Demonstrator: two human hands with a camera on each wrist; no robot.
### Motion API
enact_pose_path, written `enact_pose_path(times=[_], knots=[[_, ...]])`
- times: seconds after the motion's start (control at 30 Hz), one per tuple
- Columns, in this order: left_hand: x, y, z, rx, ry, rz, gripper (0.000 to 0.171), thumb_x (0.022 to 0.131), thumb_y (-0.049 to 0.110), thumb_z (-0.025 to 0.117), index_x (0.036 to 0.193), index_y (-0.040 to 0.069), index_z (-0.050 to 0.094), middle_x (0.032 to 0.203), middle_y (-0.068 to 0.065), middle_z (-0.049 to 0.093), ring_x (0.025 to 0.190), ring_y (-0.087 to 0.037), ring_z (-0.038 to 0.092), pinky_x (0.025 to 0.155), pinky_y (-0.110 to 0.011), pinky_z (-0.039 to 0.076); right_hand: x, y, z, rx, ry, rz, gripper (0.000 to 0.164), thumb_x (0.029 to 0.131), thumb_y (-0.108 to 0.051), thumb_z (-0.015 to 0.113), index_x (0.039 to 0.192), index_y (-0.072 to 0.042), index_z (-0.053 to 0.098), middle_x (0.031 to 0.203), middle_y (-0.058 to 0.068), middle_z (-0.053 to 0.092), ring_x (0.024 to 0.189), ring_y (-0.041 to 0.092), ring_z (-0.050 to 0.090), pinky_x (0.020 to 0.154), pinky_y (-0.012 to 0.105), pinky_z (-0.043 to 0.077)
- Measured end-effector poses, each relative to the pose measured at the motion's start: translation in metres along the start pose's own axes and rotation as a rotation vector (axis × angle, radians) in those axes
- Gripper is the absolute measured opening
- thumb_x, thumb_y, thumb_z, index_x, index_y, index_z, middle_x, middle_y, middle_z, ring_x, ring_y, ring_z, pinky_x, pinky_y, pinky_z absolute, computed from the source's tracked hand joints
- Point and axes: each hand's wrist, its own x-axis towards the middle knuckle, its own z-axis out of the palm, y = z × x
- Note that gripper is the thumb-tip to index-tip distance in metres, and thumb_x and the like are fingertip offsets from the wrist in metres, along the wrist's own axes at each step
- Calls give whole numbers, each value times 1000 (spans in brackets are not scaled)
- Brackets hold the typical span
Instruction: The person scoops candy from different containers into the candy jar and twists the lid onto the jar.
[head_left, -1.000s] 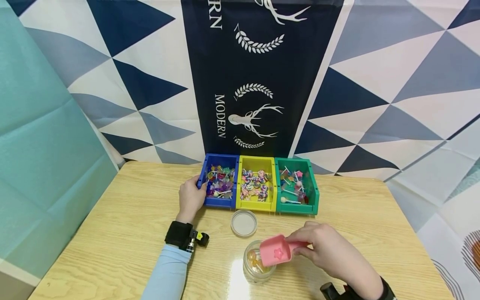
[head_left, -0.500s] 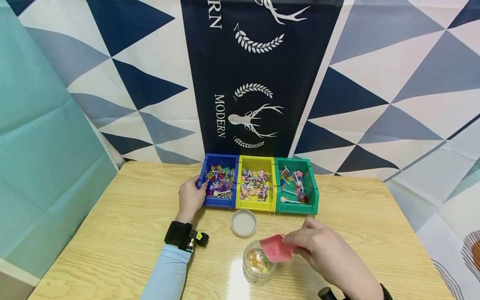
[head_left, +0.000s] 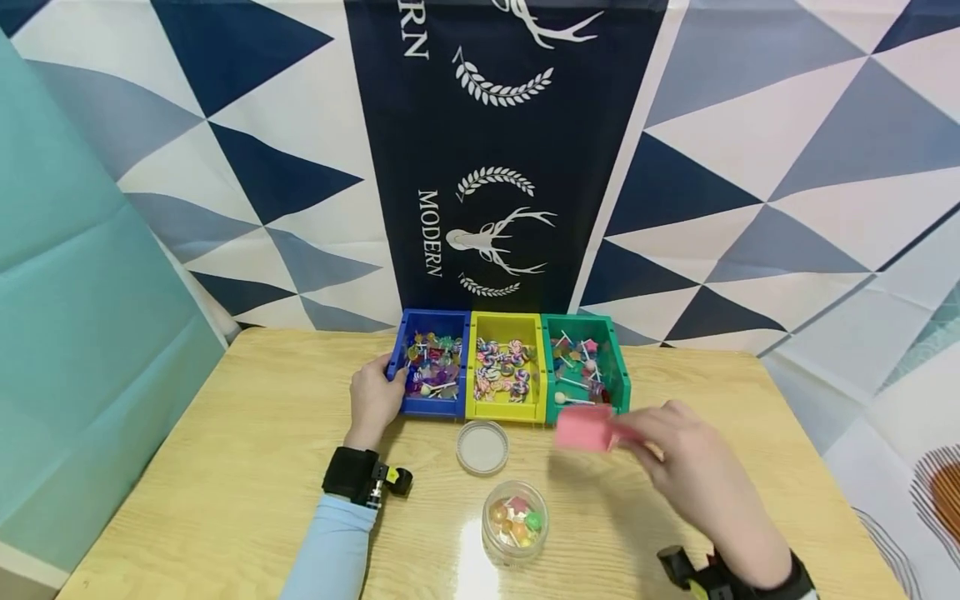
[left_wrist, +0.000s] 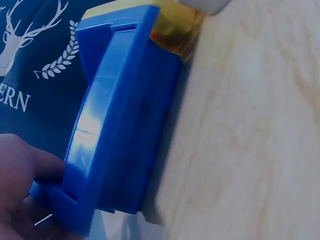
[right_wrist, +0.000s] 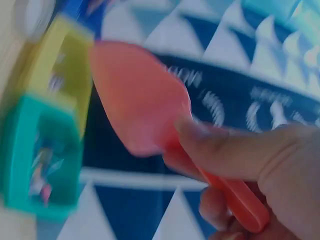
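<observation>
My right hand [head_left: 686, 458] grips a pink scoop [head_left: 583, 428] by its handle, in the air just in front of the green bin [head_left: 557, 367]. In the right wrist view the thumb lies along the scoop's handle [right_wrist: 245, 202], and the scoop's bowl looks empty. My left hand [head_left: 375, 398] holds the left wall of the blue bin [head_left: 435, 408]; the left wrist view has fingers and thumb around the rim. Orange, green and pink candies lie in a clear jar [head_left: 491, 546], which stands uncovered near the front. A round jar lid [head_left: 482, 448] lies behind the jar.
Between the blue and green bins sits a yellow bin [head_left: 508, 412] of swirled candies. All three stand side by side at the back of the wooden table [head_left: 247, 467], each holding small candies. A patterned cloth [head_left: 495, 125] hangs behind them.
My right hand has lifted the tilted scoop off the jar's mouth and carried it back and right toward the green bin. More candies show in the jar. The left hand keeps its hold.
</observation>
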Motion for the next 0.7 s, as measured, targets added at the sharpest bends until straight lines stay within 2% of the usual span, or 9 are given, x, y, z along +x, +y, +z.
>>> enact_pose_path(times=[0.07,0.17,0.33,0.57,0.7], knots=[[0,-2,-3,7,6,-13,37,96,17,67,127,-1,66,116,-22,69,106,-38,66,88,-52,53,4,15,3,-65,17,63,24,74,-6,84,97,-10,78,90,2,74,77,19,61,62,38,52],[-1,-3,-8,9,2,-24,38,96,17,66,128,-2,65,117,-23,68,107,-38,66,89,-52,53,13,34,12,-113,-12,134,21,79,-7,82,99,-5,77,90,9,74,79,28,65,65,46,54],[-3,-1,-10,2,1,-32,37,95,16,67,128,-2,65,116,-23,68,106,-38,66,88,-52,53,32,58,35,-134,-68,149,18,86,-6,77,102,1,76,89,14,72,82,33,64,68,49,55],[-1,1,-3,5,-11,-16,38,96,17,67,128,-2,65,117,-22,69,106,-37,67,88,-51,54,51,74,55,-218,-147,124,6,82,0,76,87,-2,76,71,7,65,68,29,60,58,46,53],[0,0,-1,2,-7,-22,37,96,17,67,128,-1,65,117,-21,69,107,-36,66,89,-50,54,58,76,65,-253,-148,153,14,77,7,70,84,-4,77,72,11,64,71,31,60,57,47,52]])
